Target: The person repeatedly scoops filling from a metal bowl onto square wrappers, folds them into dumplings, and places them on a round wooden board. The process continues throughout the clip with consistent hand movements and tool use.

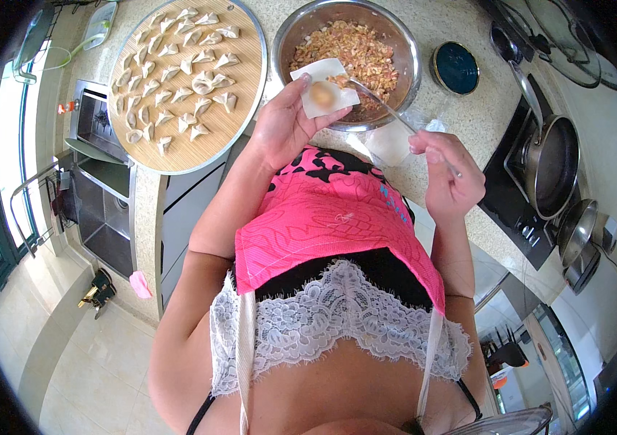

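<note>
My left hand [286,122] holds a square dough wrapper [351,99], with a blurred brownish patch at its middle. In my right hand [450,168] is a thin metal utensil [384,106], its tip carrying some filling over the wrapper's edge. Both are above the near side of a steel mixing bowl [416,60] of minced filling [335,43]. Left of the bowl, a round wooden board [226,133] bears several rows of folded wontons [169,73]. Pale wrappers [392,145], partly in clear plastic, lie on the counter below the bowl.
A dark teal dish [455,68] stands right of the bowl. Farther right, a frying pan [553,168] sits on a black cooktop [515,217], with a ladle [523,81] behind it. At left is a sink [104,234]. A pink apron [330,228] covers my front.
</note>
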`<action>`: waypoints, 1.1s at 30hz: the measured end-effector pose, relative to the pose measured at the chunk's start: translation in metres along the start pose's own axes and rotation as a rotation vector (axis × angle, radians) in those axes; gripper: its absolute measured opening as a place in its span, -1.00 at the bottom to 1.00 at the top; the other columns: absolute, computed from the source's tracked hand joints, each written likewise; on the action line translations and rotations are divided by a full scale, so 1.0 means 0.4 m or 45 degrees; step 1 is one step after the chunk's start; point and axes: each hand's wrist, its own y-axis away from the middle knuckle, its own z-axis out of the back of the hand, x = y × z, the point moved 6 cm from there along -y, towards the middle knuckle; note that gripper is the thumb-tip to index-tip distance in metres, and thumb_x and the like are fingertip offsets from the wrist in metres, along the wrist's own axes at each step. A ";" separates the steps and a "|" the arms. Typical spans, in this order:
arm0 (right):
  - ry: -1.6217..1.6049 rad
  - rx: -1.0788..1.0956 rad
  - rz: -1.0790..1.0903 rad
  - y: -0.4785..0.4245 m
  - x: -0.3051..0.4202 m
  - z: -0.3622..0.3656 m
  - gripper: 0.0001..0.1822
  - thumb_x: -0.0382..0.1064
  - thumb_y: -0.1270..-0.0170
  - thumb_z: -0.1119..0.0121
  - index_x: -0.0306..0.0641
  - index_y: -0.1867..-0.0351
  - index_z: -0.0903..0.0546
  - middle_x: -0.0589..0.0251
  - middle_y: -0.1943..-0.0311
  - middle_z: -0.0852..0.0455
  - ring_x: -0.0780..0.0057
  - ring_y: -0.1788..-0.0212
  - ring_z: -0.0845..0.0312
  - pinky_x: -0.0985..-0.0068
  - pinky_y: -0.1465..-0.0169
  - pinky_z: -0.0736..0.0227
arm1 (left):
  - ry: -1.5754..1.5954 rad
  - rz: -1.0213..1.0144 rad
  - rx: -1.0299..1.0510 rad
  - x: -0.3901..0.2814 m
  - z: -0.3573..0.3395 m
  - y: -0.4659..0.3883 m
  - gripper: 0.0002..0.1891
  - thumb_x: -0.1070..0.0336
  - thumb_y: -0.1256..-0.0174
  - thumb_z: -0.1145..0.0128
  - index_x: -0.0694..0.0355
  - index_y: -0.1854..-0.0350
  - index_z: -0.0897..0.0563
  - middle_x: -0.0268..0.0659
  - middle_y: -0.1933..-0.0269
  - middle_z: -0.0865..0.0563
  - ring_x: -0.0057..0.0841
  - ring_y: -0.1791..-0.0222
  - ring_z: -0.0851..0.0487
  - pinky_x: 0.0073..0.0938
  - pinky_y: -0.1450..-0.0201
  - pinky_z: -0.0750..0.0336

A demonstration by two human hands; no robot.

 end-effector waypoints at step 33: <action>-0.591 -0.196 -0.538 -0.016 -0.112 -0.001 -0.76 -0.33 -0.40 -0.06 -0.48 0.08 -0.63 0.16 0.36 -0.72 0.55 0.37 -0.59 0.58 0.18 -0.51 | -0.121 0.016 -0.051 -0.022 -0.035 0.022 -0.56 0.22 -0.54 0.39 0.37 -0.32 -0.20 0.01 -0.28 -0.42 -0.08 -0.29 -0.40 0.05 -0.36 -0.30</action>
